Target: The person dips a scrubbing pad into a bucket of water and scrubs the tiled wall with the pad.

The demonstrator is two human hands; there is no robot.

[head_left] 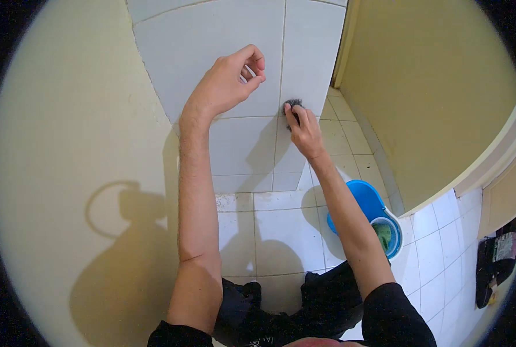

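Observation:
My right hand (305,130) grips a dark grey wire scouring pad (293,104) and presses it on the white tiled wall (240,139), close to a grout line near the wall's right edge. The fingers cover part of the pad. Up and to the left, my left hand (226,84) hangs in front of the same tiles, with its fingers loosely curled and a gap inside the curl. Nothing shows in it. Its shadow and that of my right arm fall on the tiles and the floor.
On the floor to the right stands a blue mop bucket (362,196) with a white-rimmed basket holding something green (383,233). A yellowish wall (84,115) runs along my left, another (431,87) at the right. Dark items (495,260) lie at the far right.

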